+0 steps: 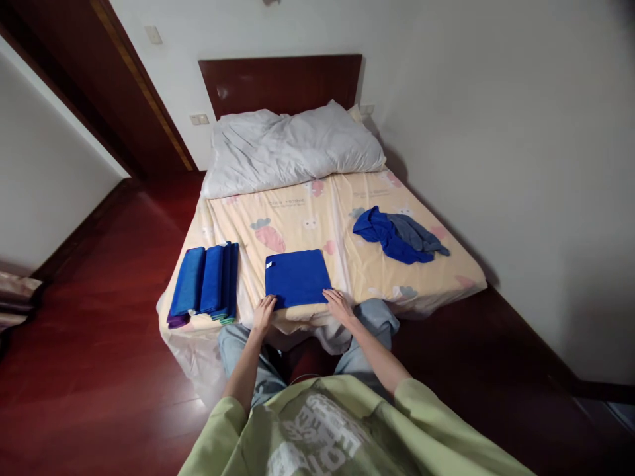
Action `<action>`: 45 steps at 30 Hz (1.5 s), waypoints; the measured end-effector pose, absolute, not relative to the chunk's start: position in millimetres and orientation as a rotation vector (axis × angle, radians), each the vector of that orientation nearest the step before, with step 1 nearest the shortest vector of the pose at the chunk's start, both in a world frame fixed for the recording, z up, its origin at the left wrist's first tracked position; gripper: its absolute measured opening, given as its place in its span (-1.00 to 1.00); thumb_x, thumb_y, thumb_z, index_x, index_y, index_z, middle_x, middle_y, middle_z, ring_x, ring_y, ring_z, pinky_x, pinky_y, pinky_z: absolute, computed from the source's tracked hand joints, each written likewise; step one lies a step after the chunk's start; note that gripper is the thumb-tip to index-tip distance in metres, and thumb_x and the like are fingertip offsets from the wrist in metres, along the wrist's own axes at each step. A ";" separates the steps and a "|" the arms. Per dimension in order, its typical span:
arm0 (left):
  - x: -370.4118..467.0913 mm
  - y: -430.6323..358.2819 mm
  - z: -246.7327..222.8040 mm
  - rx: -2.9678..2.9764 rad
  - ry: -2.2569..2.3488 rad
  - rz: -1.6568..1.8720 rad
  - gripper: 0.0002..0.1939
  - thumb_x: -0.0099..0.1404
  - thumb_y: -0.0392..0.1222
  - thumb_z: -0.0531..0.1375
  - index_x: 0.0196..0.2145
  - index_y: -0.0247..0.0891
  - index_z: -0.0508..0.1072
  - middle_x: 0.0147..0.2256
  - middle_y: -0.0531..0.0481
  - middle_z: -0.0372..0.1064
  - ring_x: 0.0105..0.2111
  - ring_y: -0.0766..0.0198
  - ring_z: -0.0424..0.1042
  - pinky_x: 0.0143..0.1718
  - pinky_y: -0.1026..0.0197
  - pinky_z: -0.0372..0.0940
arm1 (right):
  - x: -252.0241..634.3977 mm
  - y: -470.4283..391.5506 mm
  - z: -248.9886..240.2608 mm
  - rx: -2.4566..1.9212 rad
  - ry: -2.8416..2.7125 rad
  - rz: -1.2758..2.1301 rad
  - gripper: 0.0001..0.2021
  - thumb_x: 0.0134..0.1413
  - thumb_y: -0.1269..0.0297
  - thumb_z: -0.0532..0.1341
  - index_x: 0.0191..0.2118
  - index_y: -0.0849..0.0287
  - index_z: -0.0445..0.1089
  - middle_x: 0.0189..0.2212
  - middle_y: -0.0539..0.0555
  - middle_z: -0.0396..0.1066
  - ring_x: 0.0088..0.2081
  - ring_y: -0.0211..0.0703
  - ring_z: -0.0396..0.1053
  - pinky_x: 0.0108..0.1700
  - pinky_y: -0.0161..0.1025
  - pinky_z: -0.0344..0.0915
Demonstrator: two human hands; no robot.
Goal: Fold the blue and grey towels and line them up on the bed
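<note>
A blue towel [297, 277], folded into a flat rectangle with a small white label at its far left corner, lies near the bed's front edge. My left hand [264, 312] is closed at its near left corner. At the near right corner, my right hand [339, 305] has its fingers closed on the edge. To the left lie folded towels in rows, a lighter blue one [188, 281] and a darker blue one [211, 279] on top. A crumpled blue cloth [380, 231] rests to the right, with a grey-blue cloth [414, 233] against it.
The bed [347, 284] has a cream sheet printed with carrots and rabbits. A white quilt [292, 149] is bunched before the dark wooden headboard [282, 82]. My knees are against the bed's front edge. A wall [520, 165] stands close on the right.
</note>
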State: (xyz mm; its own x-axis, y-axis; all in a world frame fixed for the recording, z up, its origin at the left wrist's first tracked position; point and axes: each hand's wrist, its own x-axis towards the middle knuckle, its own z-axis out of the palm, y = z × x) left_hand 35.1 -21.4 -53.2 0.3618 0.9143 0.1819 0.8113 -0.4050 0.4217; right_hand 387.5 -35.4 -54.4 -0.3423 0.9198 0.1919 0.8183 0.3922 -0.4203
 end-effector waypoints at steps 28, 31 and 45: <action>6.5 -39.3 -50.3 2.396 1.393 0.363 -0.29 0.11 -0.51 0.09 0.23 -0.24 0.39 0.27 -0.20 0.28 0.30 0.08 0.25 0.37 -0.09 0.12 | 399.3 -37.5 -44.4 -1.573 -2.256 0.500 -0.48 0.00 0.61 0.18 0.08 0.15 0.54 0.11 0.23 0.47 0.13 0.11 0.46 0.22 0.02 0.33; -2.7 -57.6 -56.7 2.264 1.356 0.436 -0.26 0.08 -0.53 0.04 0.21 -0.17 0.42 0.26 -0.06 0.31 0.28 0.19 0.28 0.36 -0.02 0.16 | 402.4 -52.8 -45.2 -1.534 -2.254 0.555 -0.43 -0.01 0.66 0.10 0.09 0.15 0.54 0.11 0.19 0.47 0.16 0.04 0.44 0.24 -0.02 0.32; 11.2 -61.3 -63.9 1.823 1.546 0.884 -0.40 0.02 -0.48 -0.01 -0.03 -0.21 0.54 0.01 -0.03 0.54 0.06 0.19 0.50 0.19 0.05 0.35 | 404.6 -45.8 -61.9 -1.590 -1.736 0.699 -0.59 -0.06 0.48 0.10 -0.11 0.16 0.56 -0.13 0.16 0.58 -0.05 -0.02 0.51 0.11 -0.07 0.39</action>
State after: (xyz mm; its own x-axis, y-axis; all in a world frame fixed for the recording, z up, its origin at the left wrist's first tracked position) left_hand 11.2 -61.3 -63.9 0.1065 0.9876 0.1150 0.6001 -0.1561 0.7846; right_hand 404.6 -45.8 -61.9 -0.0300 0.9922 0.1207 0.6314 0.1124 -0.7673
